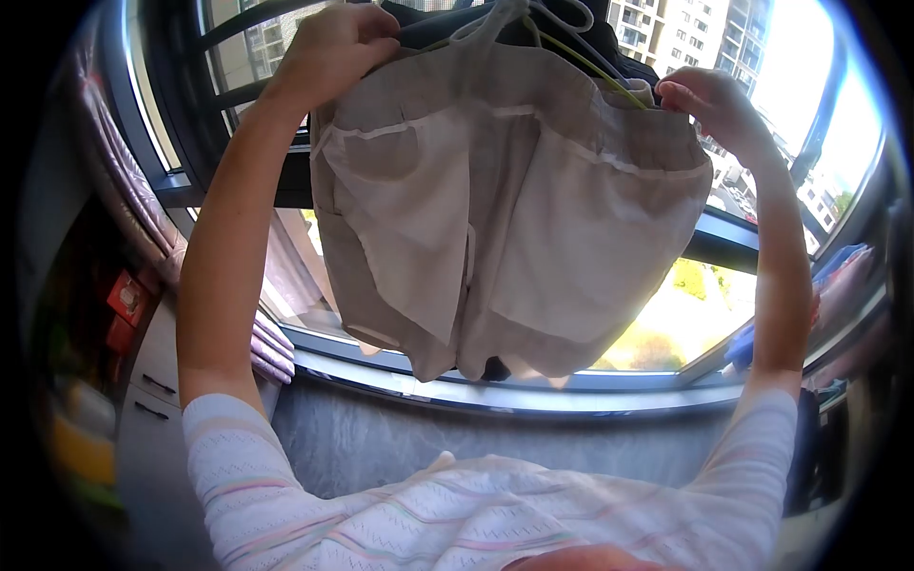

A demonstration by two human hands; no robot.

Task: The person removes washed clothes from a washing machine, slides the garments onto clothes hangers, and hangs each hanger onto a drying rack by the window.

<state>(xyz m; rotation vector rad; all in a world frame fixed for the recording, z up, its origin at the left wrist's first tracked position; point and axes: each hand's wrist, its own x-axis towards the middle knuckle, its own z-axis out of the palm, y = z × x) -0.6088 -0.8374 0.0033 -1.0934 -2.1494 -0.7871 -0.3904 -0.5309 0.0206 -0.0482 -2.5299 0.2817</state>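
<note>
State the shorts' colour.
Beige shorts, with paler pocket linings; seen best in the head view.

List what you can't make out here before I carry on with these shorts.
All in the head view:
- Shorts: far side, hidden by their near side.
- Yellow-green hanger: lower part, hidden by the waistband.
- Dark item behind: cut off by the top edge.
- Right hand: some fingers, hidden by the hand itself.
- Red items: too blurred to identify.

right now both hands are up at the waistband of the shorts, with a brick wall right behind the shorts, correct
Not a brick wall: the head view shows a window behind the shorts. The left hand and right hand are indeed both up at the waistband.
</note>
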